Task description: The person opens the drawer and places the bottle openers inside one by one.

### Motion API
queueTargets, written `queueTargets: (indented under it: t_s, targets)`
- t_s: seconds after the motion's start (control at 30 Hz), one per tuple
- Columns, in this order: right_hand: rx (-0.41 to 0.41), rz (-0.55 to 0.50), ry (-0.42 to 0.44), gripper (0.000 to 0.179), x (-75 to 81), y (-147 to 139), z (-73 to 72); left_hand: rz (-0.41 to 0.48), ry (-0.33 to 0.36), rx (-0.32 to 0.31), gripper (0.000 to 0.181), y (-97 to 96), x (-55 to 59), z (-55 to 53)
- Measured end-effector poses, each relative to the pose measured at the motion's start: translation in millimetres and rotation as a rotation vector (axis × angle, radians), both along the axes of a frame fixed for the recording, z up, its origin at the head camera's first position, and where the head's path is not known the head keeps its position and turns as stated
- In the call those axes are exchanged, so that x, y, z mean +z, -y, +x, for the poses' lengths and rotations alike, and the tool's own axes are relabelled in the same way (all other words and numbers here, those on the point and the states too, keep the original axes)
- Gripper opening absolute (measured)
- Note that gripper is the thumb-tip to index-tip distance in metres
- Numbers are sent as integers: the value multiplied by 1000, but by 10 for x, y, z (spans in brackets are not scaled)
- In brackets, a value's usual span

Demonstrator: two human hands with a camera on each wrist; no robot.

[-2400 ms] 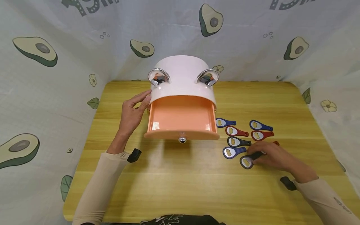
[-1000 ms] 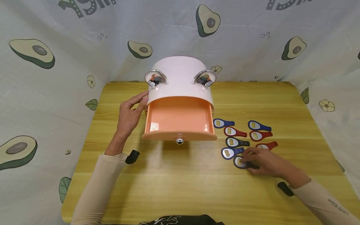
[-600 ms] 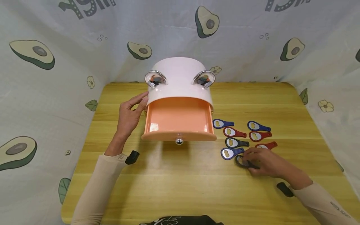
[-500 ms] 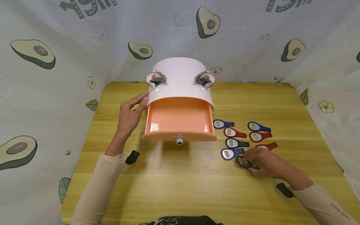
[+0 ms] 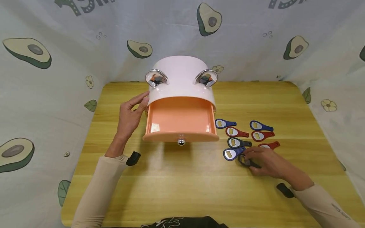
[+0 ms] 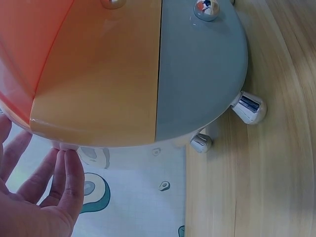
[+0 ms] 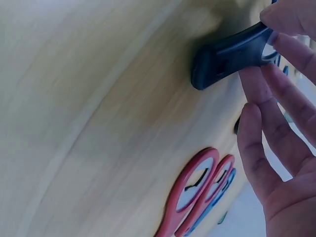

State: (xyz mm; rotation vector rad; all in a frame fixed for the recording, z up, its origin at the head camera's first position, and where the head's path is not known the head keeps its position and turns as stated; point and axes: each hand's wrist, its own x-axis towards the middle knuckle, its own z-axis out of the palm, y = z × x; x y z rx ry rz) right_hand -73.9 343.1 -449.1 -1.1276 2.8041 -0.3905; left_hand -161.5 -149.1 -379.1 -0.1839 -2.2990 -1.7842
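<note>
In the head view my right hand (image 5: 265,161) pinches a black bottle opener (image 5: 244,161) low over the table, just right of a blue bottle opener (image 5: 229,154). The right wrist view shows the black handle (image 7: 222,61) between thumb and fingers, its head partly covered. My left hand (image 5: 129,118) rests its fingertips on the left side of a white rounded drawer box (image 5: 181,69). In the left wrist view those fingers (image 6: 73,182) lie fairly straight against its wall. An orange drawer (image 5: 182,118) is pulled out at the front, with nothing in it.
Right of the drawer lie several bottle openers in two columns, among them a black one (image 5: 239,142), a red one (image 5: 262,136) and a blue one (image 5: 260,126). A silver knob (image 5: 181,142) sticks out of the drawer front. Patterned cloth (image 5: 171,25) hangs behind the table.
My right hand has moved a little left with the black bottle opener, whose handle has swung round towards me. A red opener behind the hand shows more. My left hand stays on the box.
</note>
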Motion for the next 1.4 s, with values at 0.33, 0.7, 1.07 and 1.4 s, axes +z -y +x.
queueTargets:
  t_s: [0.33, 0.7, 1.07, 1.4]
  targets:
    - [-45, -77, -26, 34, 330, 96, -82, 3, 0, -3, 32, 12, 4, 1]
    - [98, -154, -130, 41, 881, 225, -449, 25, 2, -12, 32, 17, 4, -2]
    - [252, -107, -192, 30, 1577, 568, -824, 24, 6, -20, 32, 18, 23, -38]
    - [429, -136, -188, 35, 2004, 1183, -1033, 21, 3, -20, 31, 27, 23, -35]
